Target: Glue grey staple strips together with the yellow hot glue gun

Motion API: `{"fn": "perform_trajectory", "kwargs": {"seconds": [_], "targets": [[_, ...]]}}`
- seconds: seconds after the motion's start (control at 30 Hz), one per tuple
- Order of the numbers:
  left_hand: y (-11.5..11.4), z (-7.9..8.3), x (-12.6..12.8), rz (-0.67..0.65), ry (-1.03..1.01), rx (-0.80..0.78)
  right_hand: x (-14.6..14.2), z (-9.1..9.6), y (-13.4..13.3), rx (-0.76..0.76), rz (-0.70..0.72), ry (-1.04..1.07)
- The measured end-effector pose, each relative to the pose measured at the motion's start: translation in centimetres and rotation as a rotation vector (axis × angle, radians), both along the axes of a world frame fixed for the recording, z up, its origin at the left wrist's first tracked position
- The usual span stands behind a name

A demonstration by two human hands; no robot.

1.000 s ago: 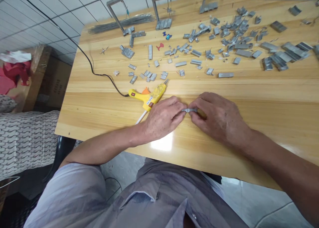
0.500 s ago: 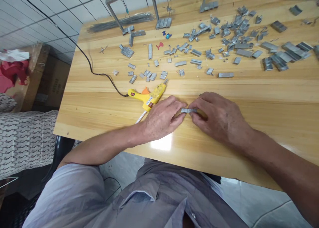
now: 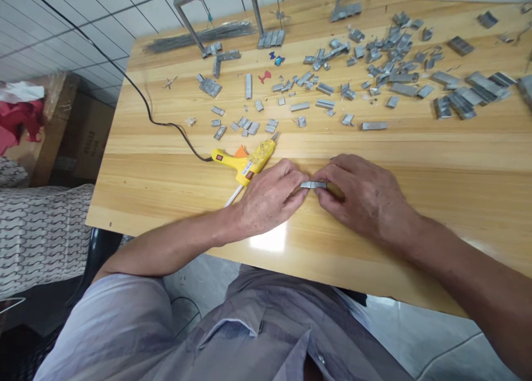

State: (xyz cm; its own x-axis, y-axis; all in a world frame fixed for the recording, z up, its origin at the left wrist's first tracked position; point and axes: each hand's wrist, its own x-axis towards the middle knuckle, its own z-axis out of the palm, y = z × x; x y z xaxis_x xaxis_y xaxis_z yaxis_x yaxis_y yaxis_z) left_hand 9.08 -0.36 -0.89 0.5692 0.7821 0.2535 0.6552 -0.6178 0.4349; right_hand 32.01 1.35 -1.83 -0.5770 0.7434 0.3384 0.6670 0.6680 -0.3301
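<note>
Gripping a short grey metal strip (image 3: 312, 184) from both ends: clamped between thumb and fingers of the left hand (image 3: 268, 199) on one side and of the right hand (image 3: 368, 195) on the other, over the near part of the desk (image 3: 141, 173). Impossible to tell whether touching the desk or held just clear of it. Showing what looks like a seam in mid-strip, so probably only partway through work on this one. Leaving the yellow glue gun (image 3: 255, 158) lying right by the left hand. Apparently left with plenty of loose grey pieces (image 3: 374, 126) to use, scattered farther out; seemingly well along, though, with the bracket-shaped frames (image 3: 256, 16) standing along the far side. Compared with half a second ago, keeping both hands in nearly the same place, but turning the strip slightly, with a narrower, tapered face now at the left end instead of a broad flat one.
</note>
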Motion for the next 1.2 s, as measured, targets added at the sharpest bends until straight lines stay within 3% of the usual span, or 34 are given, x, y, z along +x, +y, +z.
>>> {"fn": "perform_trajectory", "kwargs": {"seconds": [0.77,1.07,1.2], "targets": [[0.20,0.05,0.04,0.007,-0.067,0.031,0.02,0.59,0.32,-0.014,0.019,0.048],[-0.23,0.47,0.03,0.014,0.049,-0.004,0.16,0.08,0.26,-0.029,0.031,0.023],[-0.51,0.41,-0.28,-0.001,0.026,0.095,0.25,0.13,0.30,-0.034,0.036,0.014]]}}
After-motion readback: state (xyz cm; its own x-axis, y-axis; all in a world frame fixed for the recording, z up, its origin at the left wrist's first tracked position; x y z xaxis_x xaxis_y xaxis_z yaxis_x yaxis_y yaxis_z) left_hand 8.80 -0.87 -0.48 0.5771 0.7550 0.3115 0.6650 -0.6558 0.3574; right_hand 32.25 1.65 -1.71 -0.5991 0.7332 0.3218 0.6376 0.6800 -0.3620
